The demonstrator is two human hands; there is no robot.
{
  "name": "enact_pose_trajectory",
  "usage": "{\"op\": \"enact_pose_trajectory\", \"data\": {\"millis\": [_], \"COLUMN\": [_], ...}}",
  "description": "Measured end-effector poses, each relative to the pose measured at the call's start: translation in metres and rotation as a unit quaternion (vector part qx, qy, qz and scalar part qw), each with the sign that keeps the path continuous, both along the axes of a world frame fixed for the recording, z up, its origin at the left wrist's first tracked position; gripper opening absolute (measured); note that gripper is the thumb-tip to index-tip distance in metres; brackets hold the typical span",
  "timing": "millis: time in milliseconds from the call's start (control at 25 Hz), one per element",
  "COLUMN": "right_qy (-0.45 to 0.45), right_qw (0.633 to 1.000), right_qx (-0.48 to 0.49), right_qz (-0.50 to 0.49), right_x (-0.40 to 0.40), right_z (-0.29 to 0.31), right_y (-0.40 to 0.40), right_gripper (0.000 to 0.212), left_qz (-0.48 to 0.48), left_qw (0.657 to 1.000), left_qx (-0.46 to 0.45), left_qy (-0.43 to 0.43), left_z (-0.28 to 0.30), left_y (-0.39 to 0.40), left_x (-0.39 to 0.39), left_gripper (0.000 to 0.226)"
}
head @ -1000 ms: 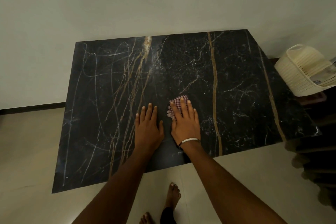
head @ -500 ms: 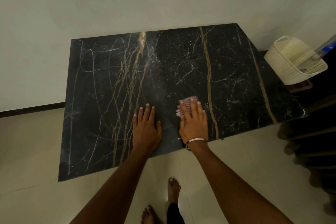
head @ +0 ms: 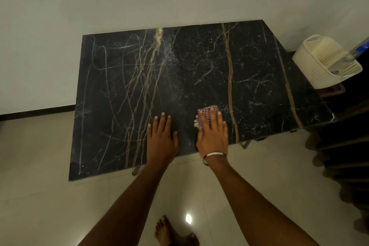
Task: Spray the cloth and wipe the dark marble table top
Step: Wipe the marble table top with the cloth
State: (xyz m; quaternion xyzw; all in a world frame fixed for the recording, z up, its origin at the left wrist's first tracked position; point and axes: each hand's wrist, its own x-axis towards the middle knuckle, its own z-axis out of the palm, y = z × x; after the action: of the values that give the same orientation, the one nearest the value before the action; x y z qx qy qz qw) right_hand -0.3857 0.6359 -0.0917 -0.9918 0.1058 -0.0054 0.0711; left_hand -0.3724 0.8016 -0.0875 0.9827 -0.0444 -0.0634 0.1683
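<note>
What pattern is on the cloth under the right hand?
The cloth is a small pink-and-white check, seen in the head view.

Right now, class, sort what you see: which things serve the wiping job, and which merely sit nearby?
Job: checked cloth; marble table top; right hand pressing the cloth; left hand flat on the table.

Nearby: cream basket; bracelet.

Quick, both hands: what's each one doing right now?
Left hand: open, flat on the table, holding nothing.
Right hand: open, fingers straight, pressing the cloth to the table.
</note>
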Motion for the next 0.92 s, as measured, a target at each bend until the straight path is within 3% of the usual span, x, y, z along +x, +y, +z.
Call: {"op": "enact_pose_trajectory", "data": {"millis": [120,360,560,720,920], "right_qy": [-0.007,0.002,0.014,0.004,0.015], "right_qw": [0.999,0.996,0.999,0.997,0.997], "right_qx": [0.009,0.019,0.041,0.059,0.042], "right_qz": [-0.051,0.092,-0.016,0.039,0.058], "right_x": [-0.009,-0.039,-0.037,-0.042,-0.038], "right_z": [0.005,0.0,0.007,0.007,0.005], "right_y": [0.01,0.031,0.015,0.073,0.067], "right_gripper": [0.064,0.064,0.065,0.064,0.063], "left_qz": [0.008,0.025,0.03,0.021,0.014], "left_qw": [1.0,1.0,0.999,1.0,1.0], "left_qx": [0.0,-0.002,-0.009,-0.001,-0.004], "left_qy": [-0.004,-0.014,-0.017,-0.023,-0.019], "left_z": [-0.003,-0.005,-0.007,-0.007,-0.006], "left_y": [-0.002,-0.002,0.01,0.022,0.044], "left_x": [-0.01,-0.029,-0.046,-0.049,-0.045], "left_gripper": [0.06,0.06,0.06,0.058,0.059]}}
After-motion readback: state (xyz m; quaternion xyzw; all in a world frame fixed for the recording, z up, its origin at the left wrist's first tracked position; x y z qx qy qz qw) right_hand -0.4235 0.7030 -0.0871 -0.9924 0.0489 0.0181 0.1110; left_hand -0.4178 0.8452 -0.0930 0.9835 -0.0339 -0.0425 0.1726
